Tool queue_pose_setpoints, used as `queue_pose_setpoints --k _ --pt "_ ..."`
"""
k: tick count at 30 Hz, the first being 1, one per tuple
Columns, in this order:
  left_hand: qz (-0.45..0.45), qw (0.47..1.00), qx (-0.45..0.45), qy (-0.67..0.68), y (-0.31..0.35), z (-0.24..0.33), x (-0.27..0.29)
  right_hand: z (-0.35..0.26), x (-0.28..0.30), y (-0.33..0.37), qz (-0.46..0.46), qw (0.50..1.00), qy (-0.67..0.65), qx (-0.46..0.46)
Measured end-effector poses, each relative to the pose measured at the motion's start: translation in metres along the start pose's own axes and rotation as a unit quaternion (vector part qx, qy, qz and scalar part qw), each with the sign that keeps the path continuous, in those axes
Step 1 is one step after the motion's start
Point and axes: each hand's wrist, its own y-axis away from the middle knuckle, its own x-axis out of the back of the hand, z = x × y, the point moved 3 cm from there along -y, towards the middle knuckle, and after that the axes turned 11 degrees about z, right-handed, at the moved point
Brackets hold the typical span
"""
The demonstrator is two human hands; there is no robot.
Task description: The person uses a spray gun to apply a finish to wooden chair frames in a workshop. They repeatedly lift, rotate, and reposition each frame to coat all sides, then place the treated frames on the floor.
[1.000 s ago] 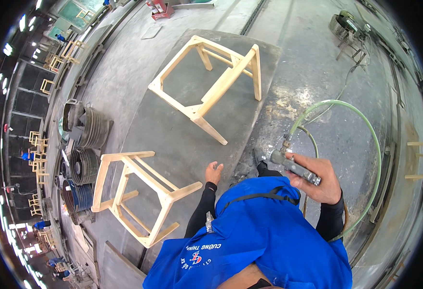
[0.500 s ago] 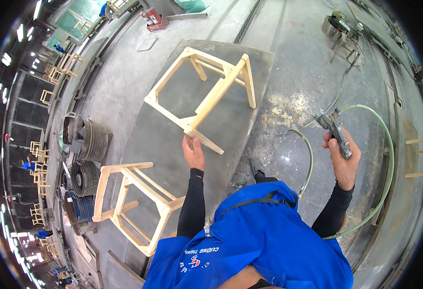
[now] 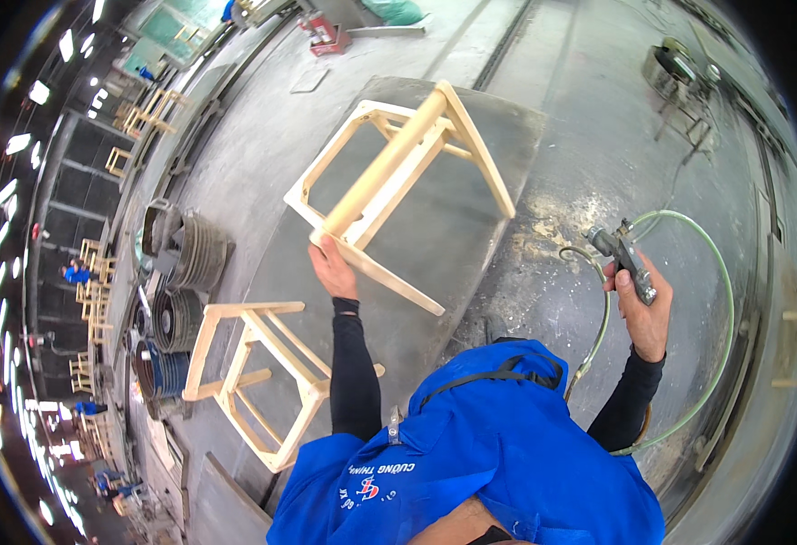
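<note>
A pale, unfinished wooden chair frame [image 3: 382, 165] stands tilted ahead of me on a dark grey panel [image 3: 512, 136]. My left hand [image 3: 333, 271] grips its near corner, where the thick rail meets a leg; the fingertips are partly hidden behind the wood. On the right, my right hand [image 3: 649, 313] is wrapped round the handle of a spray gun [image 3: 632, 259]. The gun's nozzle points left, toward the chair frame but apart from it. A pale green hose [image 3: 731, 318] loops from the gun down to my right side. Nearer, on my left, sits a second wooden chair frame [image 3: 311, 394].
Several dark drums [image 3: 200, 252] line the left side. Beyond the panel sits a red fire extinguisher box [image 3: 329, 40]. A pot on a stand [image 3: 680, 68] is at the far right. More chair frames [image 3: 153, 113] and people are along the left.
The far chair frame has turned and tipped, its thick rail now higher and its leg reaching further right. My left hand has moved up and left with it. The spray gun has shifted slightly.
</note>
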Motion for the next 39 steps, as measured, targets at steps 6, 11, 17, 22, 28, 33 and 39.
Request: queue_pose_setpoints --k 6,11,17,22,28,33,39 --pt "-0.017 0.988 0.145 0.045 -0.101 0.032 -0.002 0.000 -0.032 -0.042 -0.026 0.999 -0.035 0.017" --pt "-0.061 0.973 0.219 0.027 -0.161 0.036 -0.016 -0.007 -0.053 -0.075 -0.034 0.998 -0.028 0.035" --pt "-0.088 0.963 0.231 -0.110 -0.215 0.015 -0.008 -0.021 -0.084 -0.072 -0.157 0.982 -0.032 0.098" --pt "-0.078 0.961 0.236 -0.125 -0.233 0.002 -0.016 -0.034 -0.101 -0.058 -0.215 0.970 -0.050 0.106" --pt "-0.075 0.972 0.168 -0.147 -0.258 -0.003 -0.023 -0.044 -0.111 -0.042 -0.193 0.978 -0.031 0.077" --pt "-0.050 0.981 0.075 -0.170 -0.301 -0.039 -0.014 -0.069 -0.116 -0.008 -0.195 0.979 0.009 0.066" --pt "-0.069 0.983 0.152 -0.082 -0.327 -0.074 -0.021 -0.072 -0.116 0.032 -0.255 0.965 0.050 0.029"
